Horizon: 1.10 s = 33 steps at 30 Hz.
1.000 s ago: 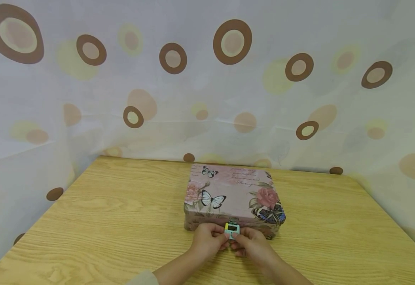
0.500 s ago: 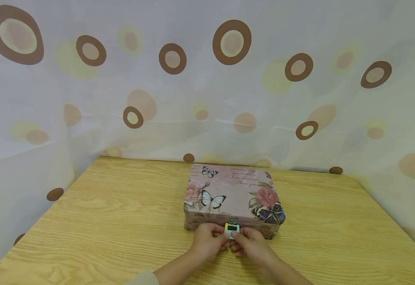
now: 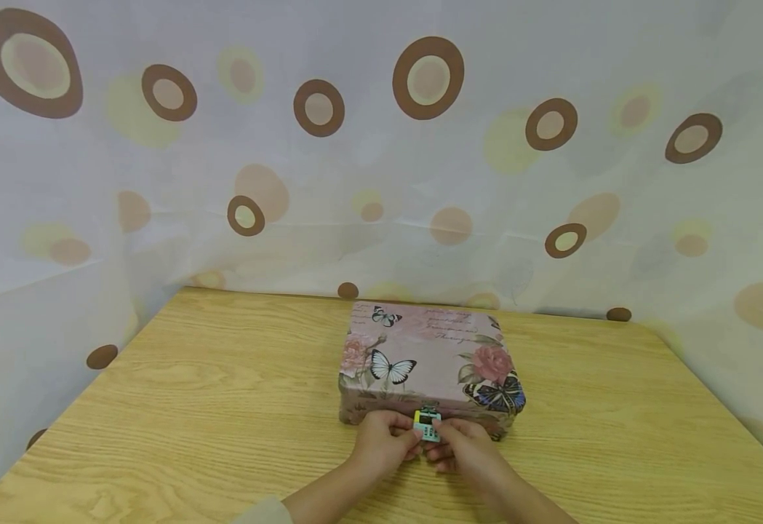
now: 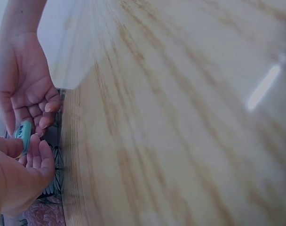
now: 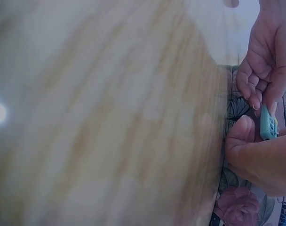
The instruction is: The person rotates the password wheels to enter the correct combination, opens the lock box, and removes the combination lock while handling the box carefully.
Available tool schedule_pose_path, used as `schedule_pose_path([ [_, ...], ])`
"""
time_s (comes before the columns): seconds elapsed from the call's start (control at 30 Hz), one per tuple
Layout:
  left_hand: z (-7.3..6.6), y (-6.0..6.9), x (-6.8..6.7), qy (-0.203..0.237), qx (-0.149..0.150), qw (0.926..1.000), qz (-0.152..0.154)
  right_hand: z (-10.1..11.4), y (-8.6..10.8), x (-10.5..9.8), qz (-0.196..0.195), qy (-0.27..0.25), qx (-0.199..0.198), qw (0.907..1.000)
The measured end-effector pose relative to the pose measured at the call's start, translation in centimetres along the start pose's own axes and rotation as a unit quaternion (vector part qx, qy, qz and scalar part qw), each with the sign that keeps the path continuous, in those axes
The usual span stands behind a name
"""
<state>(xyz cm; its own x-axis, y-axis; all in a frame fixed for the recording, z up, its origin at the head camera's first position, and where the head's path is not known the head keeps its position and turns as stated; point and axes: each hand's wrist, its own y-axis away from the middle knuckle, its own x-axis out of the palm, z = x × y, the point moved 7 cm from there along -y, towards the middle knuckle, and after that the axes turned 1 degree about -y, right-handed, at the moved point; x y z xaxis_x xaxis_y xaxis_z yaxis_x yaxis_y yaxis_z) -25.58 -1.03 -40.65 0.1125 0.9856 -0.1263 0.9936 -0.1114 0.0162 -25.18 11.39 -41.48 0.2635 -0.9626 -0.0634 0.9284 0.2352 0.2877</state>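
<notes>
A small teal combination padlock (image 3: 428,431) with a yellow left side hangs at the front clasp (image 3: 430,409) of a pink flowered box (image 3: 440,356), whose lid is down. My left hand (image 3: 380,440) pinches the padlock from the left, thumb on its lower left part. From the right, my right hand (image 3: 471,450) holds it between thumb and fingers, the thumb near its upper right edge. Dark number dials show on its face. In the right wrist view the padlock (image 5: 267,123) sits between both hands; the left wrist view shows its teal side (image 4: 24,134).
The box stands on a wood-grain table (image 3: 224,407), towards its back edge. Behind and beside the table hangs a pale curtain (image 3: 355,175) with brown circles. A light sleeve (image 3: 265,512) covers the left forearm.
My right thumb has shifted up and to the right on the padlock, so more of the dials shows. The left hand and the box stay in place.
</notes>
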Motion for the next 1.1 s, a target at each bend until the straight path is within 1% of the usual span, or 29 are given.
schedule_pose_path([
  [0.27,-0.19,0.12,0.04,0.001,-0.003,1.0,0.005,-0.05,0.1,-0.26,-0.007,0.004,-0.001,1.0],
  [0.6,-0.08,0.1,0.02,0.001,-0.007,1.0,0.002,0.02,-0.07,-0.29,-0.009,0.045,-0.02,0.9988],
  [0.77,-0.06,0.13,-0.01,0.001,-0.011,0.9999,0.0,-0.01,-0.11,-0.22,-0.006,0.047,-0.022,0.9986],
  [1.1,-0.09,0.13,0.0,0.0,-0.008,1.0,-0.002,0.1,-0.12,0.0,-0.004,0.067,-0.027,0.9974],
])
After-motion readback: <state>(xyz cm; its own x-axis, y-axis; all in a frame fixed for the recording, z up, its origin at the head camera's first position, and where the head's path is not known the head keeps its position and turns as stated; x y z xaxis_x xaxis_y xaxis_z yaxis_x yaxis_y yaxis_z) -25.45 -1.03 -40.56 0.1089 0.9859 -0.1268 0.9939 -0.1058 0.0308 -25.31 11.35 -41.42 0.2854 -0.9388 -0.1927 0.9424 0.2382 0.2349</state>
